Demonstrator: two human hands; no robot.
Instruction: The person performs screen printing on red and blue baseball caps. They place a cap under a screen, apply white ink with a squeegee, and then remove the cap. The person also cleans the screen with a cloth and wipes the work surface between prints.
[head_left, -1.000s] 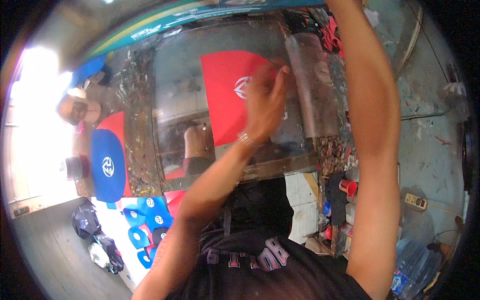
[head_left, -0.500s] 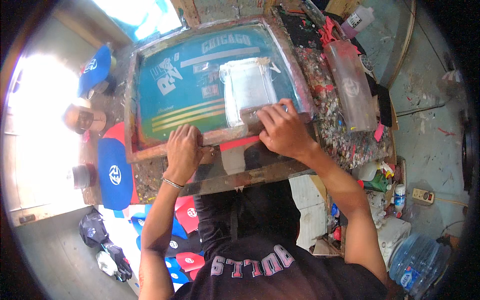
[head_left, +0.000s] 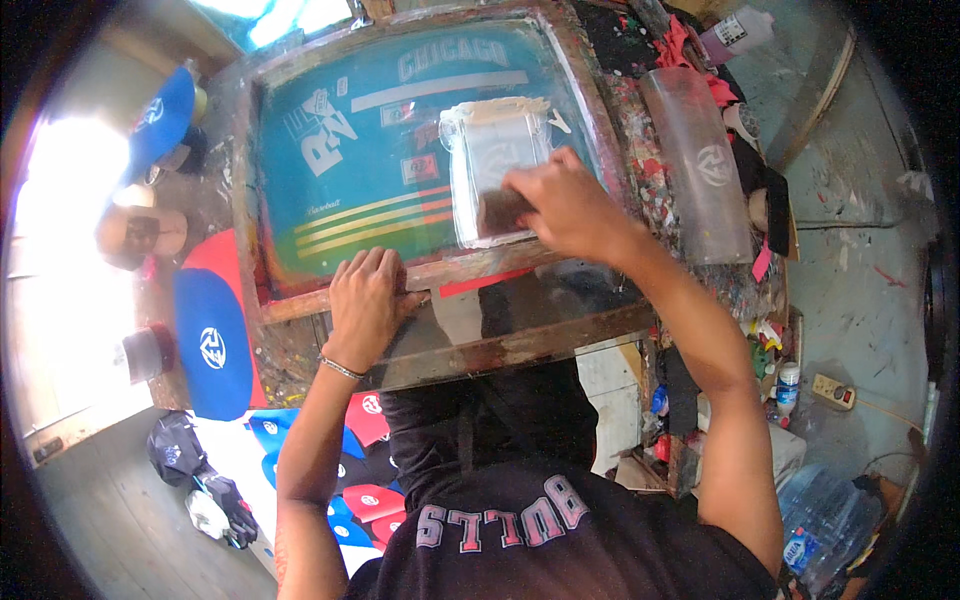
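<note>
A wooden-framed printing screen (head_left: 300, 305) with blue-green mesh and several stencil designs lies before me on a paint-stained bench. White ink (head_left: 465, 190) is spread in a rough rectangle on the mesh's right part, around a round emblem. Closed round a small dark squeegee (head_left: 500, 212), my right hand (head_left: 575, 208) holds it tilted at the near part of the ink. My left hand (head_left: 366, 300) grips the near frame bar, fingers curled over it and thumb out to the right. Beneath the near bar a strip of red material (head_left: 486, 283) shows; the rest of it is hidden.
Left of the screen lie a blue cap panel (head_left: 208, 375) with a white emblem and a red one. A blue cap (head_left: 165, 115) stands farther back. A translucent sheet (head_left: 697, 170) lies on the right. Printed panels (head_left: 375, 500) lie below left; a water jug (head_left: 825, 520) stands lower right.
My right hand has moved slightly away from me with the squeegee, off the near frame bar. The squeegee is now turned and tilted differently. My left hand keeps its hold on the frame.
</note>
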